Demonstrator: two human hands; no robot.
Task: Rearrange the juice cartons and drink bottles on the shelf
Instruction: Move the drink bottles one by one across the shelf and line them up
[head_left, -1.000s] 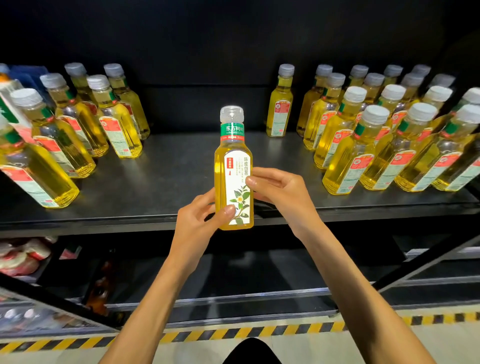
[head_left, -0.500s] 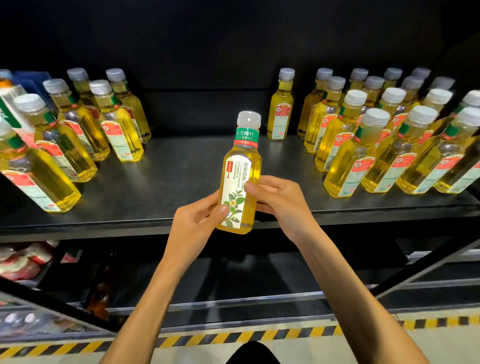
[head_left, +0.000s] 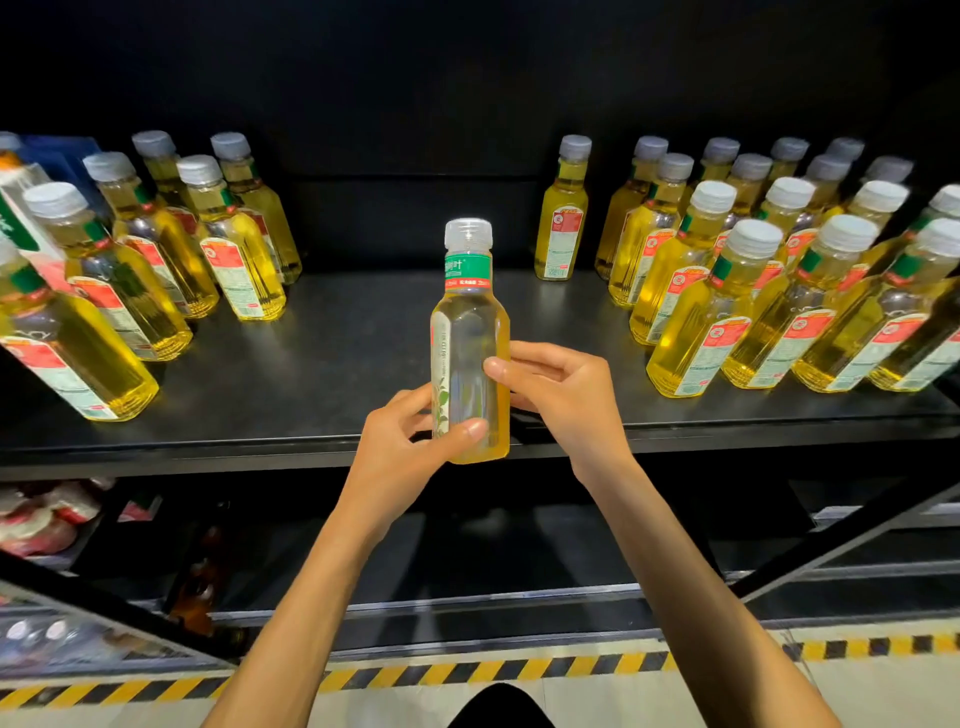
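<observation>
A yellow drink bottle (head_left: 470, 332) with a clear cap and a green neck band is held upright in front of the dark shelf (head_left: 337, 364), near its front edge. My left hand (head_left: 400, 447) grips its lower part, thumb across the front. My right hand (head_left: 561, 395) pinches its right side at mid-height. The bottle's label faces left, so its plain side faces me. A lone bottle (head_left: 563, 218) stands at the back of the shelf.
Several matching bottles stand grouped at the shelf's left (head_left: 156, 260) and right (head_left: 779, 291). A white and green carton (head_left: 21, 218) is at the far left. A lower shelf (head_left: 467, 571) lies beneath. Striped tape (head_left: 467, 675) marks the floor.
The bottle has been turned about its upright axis: the flower label that faced me now faces left. It has tilted right, then come back upright. Both hands stayed on it.
</observation>
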